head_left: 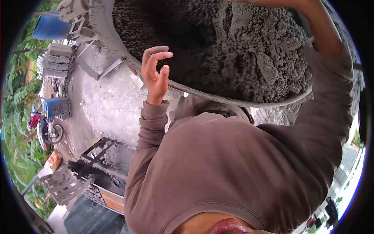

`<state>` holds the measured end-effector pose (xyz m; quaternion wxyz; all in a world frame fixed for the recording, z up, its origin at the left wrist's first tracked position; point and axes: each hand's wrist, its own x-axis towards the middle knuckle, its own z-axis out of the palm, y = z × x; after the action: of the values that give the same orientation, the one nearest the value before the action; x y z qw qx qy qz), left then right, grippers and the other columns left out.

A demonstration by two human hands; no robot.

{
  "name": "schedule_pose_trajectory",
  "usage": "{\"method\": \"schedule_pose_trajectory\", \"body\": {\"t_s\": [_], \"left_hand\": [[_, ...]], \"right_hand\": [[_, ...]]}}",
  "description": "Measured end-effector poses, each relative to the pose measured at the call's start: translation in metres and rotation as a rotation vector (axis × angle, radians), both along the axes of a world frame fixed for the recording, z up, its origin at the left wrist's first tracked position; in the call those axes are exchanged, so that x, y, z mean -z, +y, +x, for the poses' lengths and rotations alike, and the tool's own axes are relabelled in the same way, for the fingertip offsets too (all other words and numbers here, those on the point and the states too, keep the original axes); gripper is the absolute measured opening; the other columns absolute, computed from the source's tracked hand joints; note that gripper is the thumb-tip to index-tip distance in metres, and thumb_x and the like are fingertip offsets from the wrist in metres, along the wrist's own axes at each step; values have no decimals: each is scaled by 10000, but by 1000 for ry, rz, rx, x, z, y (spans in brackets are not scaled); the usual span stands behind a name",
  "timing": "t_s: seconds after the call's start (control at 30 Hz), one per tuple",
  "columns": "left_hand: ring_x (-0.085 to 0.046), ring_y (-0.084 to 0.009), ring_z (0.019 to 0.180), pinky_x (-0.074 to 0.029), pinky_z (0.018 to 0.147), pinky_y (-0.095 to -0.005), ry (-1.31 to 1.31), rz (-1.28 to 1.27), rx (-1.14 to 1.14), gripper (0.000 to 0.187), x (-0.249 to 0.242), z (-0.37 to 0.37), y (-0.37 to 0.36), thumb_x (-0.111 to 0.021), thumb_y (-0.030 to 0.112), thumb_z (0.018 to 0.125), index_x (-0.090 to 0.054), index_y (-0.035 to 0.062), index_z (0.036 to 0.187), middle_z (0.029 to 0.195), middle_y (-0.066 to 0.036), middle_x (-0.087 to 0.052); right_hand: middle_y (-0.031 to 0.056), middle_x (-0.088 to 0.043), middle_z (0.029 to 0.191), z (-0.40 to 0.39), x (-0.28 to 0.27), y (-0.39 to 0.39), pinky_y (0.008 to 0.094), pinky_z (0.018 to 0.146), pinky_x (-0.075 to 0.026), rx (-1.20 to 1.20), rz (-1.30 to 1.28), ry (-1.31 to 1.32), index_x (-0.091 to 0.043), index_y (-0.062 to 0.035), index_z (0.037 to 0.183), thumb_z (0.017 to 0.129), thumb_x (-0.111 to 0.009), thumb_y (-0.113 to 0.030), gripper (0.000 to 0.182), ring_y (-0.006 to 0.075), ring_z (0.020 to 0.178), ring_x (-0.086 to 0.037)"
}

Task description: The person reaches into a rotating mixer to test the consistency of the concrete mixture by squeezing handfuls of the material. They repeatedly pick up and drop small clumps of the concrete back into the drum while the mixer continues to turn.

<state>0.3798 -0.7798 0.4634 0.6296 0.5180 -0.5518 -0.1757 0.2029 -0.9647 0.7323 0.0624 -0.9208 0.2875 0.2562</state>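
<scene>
My left hand (156,74) is raised at the rim of a large round pan (230,101), with fingers loosely bent, thumb apart and nothing between them. Its fingertips overlap the grey mix in this view. The pan holds damp, crumbly grey cement mix (269,54), heaped toward the right and smeared by motion in the dark middle. My right arm (325,29) reaches across the pan's far right side. Only a strip of my right hand (261,1) shows at the top edge; its fingers are mostly cut off.
Stacked grey blocks (58,60) and a blue barrel (50,26) stand at the left. Below them are a motorbike (48,132) and a blue crate (56,107). An angled metal piece (97,72) and a dark metal frame (97,160) are on the dusty concrete floor (105,101).
</scene>
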Motion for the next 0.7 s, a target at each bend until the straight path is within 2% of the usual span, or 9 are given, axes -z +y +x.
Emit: {"method": "schedule_pose_trajectory", "body": {"t_s": [0.17,0.2,0.23,0.3,0.37,0.43,0.57,0.63,0.7], "left_hand": [[-541,-241,1032,-432,895,-363,-1,-13,47,264,2,-3,-2,-571,241,834,-668,21,944,1079,-131,-586],[-550,-253,1016,-439,880,-366,-67,10,35,260,2,-3,-3,-570,241,825,-672,31,939,1075,-132,-599],[-550,-253,1016,-439,880,-366,-58,22,52,260,-1,-4,-3,-570,241,825,-672,31,939,1075,-132,-599],[-556,-264,1002,-447,867,-371,-198,50,62,247,-6,-3,-4,-567,223,811,-675,41,939,1070,-133,-611],[-559,-267,999,-452,863,-376,-238,66,79,243,-6,-3,-5,-566,208,796,-675,46,941,1067,-134,-615],[-558,-265,1003,-452,869,-380,-239,106,67,240,-5,-4,-7,-563,193,789,-672,45,944,1067,-134,-614],[-556,-248,1008,-472,836,-348,-308,135,74,277,-6,-6,-10,-495,119,777,-640,-22,966,1099,-163,-584],[-558,-239,1007,-475,835,-340,-289,154,71,291,-8,-8,-11,-475,80,749,-636,-22,968,1113,-162,-578],[-560,-225,1009,-478,832,-335,-244,210,45,293,-7,-9,-11,-462,51,744,-632,-27,969,1138,-162,-562]], "right_hand": [[177,-681,1045,-92,39,5,392,833,-502,305,120,-110,-602,5,1207,981,-517,-335,417,299,945,-654],[188,-690,998,-97,42,5,387,805,-512,575,182,32,-635,18,1144,980,-523,-324,396,295,893,-662],[188,-690,998,-121,60,-2,387,805,-512,593,191,42,-635,18,1144,980,-523,-324,396,295,893,-662],[174,-615,1229,-197,117,-14,401,934,-481,496,192,-153,-572,10,1264,963,-547,-431,535,295,1121,-596],[174,-618,1214,-225,136,-3,403,933,-476,540,201,-158,-562,10,1265,958,-542,-462,563,307,1112,-596],[156,-661,1061,-246,154,7,374,850,-492,580,253,-280,-602,-38,1217,954,-541,-477,515,278,955,-634],[132,-667,1080,-265,190,16,361,883,-474,720,422,-377,-609,-30,1206,964,-528,-485,521,251,1000,-618],[116,-671,1085,-273,220,15,352,884,-469,746,433,-421,-613,-21,1194,972,-525,-462,502,227,1014,-611],[110,-643,1120,-272,246,14,326,903,-453,866,499,-487,-611,-25,1194,980,-547,-351,395,191,1031,-588]]}}
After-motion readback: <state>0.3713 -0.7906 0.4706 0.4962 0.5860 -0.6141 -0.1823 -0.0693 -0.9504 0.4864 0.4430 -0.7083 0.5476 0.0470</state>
